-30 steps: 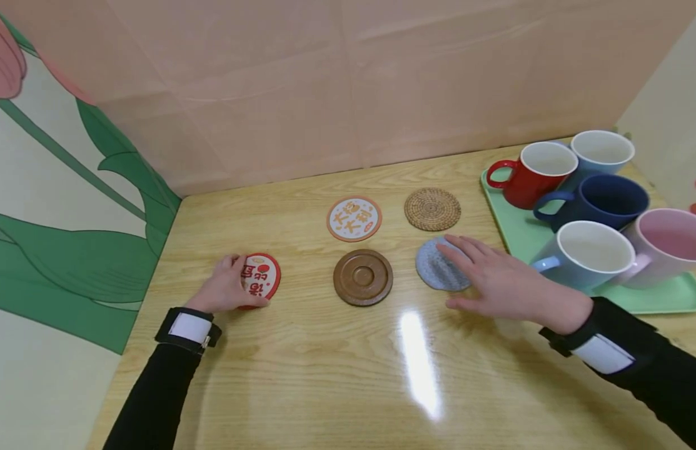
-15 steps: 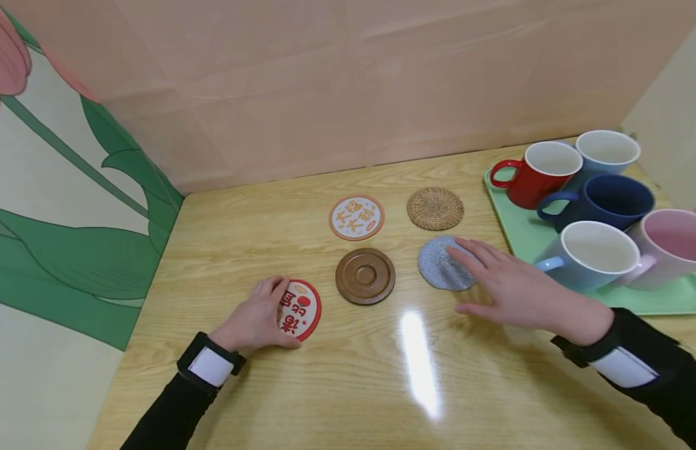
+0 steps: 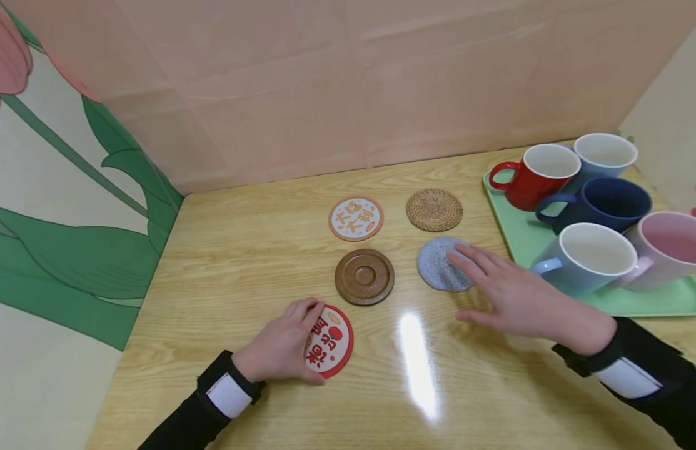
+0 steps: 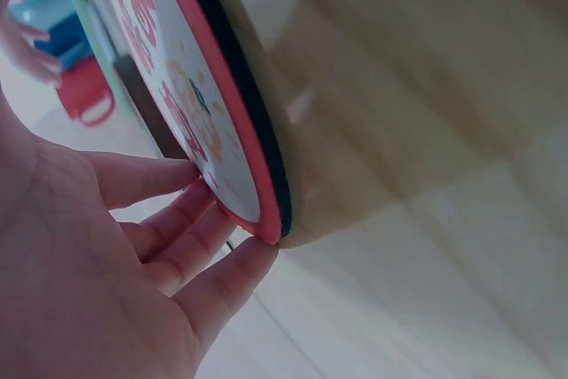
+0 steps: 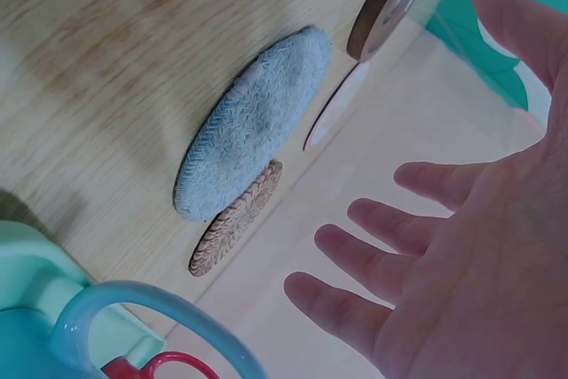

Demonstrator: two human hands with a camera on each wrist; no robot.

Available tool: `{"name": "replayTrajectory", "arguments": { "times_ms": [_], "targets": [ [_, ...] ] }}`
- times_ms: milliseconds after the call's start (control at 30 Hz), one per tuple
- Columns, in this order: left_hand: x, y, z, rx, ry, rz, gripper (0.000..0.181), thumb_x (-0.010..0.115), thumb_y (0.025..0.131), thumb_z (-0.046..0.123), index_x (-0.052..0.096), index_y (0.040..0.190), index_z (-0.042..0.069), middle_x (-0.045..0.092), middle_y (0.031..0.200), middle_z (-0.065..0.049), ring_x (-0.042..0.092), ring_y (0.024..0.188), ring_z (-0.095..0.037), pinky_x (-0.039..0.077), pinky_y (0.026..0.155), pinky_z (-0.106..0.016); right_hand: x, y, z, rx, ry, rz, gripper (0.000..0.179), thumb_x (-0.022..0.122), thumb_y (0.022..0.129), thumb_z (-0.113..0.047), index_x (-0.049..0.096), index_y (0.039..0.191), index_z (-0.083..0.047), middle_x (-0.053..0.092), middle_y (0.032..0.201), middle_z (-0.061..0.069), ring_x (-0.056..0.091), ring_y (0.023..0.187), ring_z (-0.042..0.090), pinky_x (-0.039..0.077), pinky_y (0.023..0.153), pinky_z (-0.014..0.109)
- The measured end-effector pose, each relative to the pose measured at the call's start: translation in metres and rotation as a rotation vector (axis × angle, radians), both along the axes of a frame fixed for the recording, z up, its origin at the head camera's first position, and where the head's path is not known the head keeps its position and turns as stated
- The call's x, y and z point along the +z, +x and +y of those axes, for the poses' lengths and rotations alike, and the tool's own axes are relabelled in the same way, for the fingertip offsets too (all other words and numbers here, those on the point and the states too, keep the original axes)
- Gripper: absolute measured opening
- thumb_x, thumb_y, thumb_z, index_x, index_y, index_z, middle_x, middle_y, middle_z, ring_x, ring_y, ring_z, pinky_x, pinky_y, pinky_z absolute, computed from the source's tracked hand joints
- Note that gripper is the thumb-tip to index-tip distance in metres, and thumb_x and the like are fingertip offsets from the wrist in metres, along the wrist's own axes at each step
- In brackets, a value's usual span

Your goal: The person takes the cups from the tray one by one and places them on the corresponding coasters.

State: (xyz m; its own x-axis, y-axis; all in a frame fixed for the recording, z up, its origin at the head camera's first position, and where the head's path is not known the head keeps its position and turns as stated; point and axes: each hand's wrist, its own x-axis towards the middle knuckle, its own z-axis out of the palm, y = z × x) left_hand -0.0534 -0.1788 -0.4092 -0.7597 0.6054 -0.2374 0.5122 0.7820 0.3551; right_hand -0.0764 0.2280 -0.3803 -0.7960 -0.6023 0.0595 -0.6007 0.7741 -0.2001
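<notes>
My left hand [image 3: 282, 344] holds a round coaster [image 3: 334, 344] with a red rim and red characters, thumb at its near edge and fingers at its far edge. In the left wrist view the fingertips [image 4: 266, 241] meet the rim of this coaster [image 4: 213, 86], and its dark underside lies close to the table. My right hand [image 3: 511, 297] hovers with spread fingers over the right edge of a blue-grey woven coaster [image 3: 438, 265]. The right wrist view has that coaster [image 5: 257, 122] flat on the table, apart from the relaxed fingers.
A brown wooden coaster [image 3: 364, 277], a white coaster with an orange rim [image 3: 356, 219] and a rattan coaster [image 3: 434, 210] lie mid-table. On the right, a green tray [image 3: 508, 215] carries several mugs, among them a red mug [image 3: 533, 187] and a navy mug [image 3: 601, 203]. A draped wall backs the table.
My left hand has moved right and toward the near edge with the red-rimmed coaster, now in front of the brown one. The right hand has shifted slightly right, still over the blue-grey coaster.
</notes>
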Motion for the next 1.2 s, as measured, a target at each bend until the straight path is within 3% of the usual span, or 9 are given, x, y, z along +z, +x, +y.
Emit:
{"name": "replayTrajectory", "arguments": {
  "times_ms": [333, 567, 867, 1200],
  "targets": [
    [-0.002, 0.015, 0.015, -0.104, -0.029, 0.033, 0.125, 0.091, 0.063, 0.059, 0.033, 0.154, -0.005, 0.038, 0.153, -0.021, 0.040, 0.139, -0.031, 0.045, 0.109, -0.040, 0.000, 0.001, -0.001, -0.002, 0.008, -0.010, 0.093, 0.078, 0.087, -0.049, 0.034, 0.155, -0.003, 0.034, 0.158, 0.024, 0.041, 0.138, 0.048, 0.041, 0.104, 0.065],
    [-0.002, 0.018, 0.031, -0.183, -0.061, 0.060, 0.123, 0.086, 0.067, 0.065, 0.032, 0.155, -0.003, 0.037, 0.154, -0.018, 0.040, 0.140, -0.027, 0.043, 0.110, -0.035, 0.000, 0.003, -0.002, -0.005, -0.001, -0.020, 0.094, 0.079, 0.086, -0.049, 0.034, 0.154, -0.003, 0.035, 0.157, 0.024, 0.039, 0.139, 0.047, 0.039, 0.105, 0.066],
    [-0.006, 0.021, 0.055, -0.303, -0.073, 0.181, 0.122, 0.082, 0.067, 0.072, 0.036, 0.154, -0.001, 0.041, 0.150, -0.016, 0.041, 0.138, -0.025, 0.042, 0.110, -0.030, 0.001, 0.006, -0.003, -0.015, -0.004, -0.020, 0.093, 0.079, 0.086, -0.050, 0.035, 0.154, -0.004, 0.036, 0.156, 0.024, 0.040, 0.139, 0.047, 0.039, 0.106, 0.066],
    [-0.009, 0.022, 0.069, -0.330, -0.075, 0.226, 0.124, 0.080, 0.066, 0.075, 0.036, 0.154, 0.000, 0.042, 0.149, -0.016, 0.042, 0.137, -0.024, 0.043, 0.109, -0.029, 0.001, 0.007, -0.002, -0.001, -0.012, -0.005, 0.093, 0.079, 0.086, -0.049, 0.035, 0.154, -0.004, 0.036, 0.156, 0.025, 0.040, 0.138, 0.048, 0.039, 0.105, 0.066]
  ]
}}
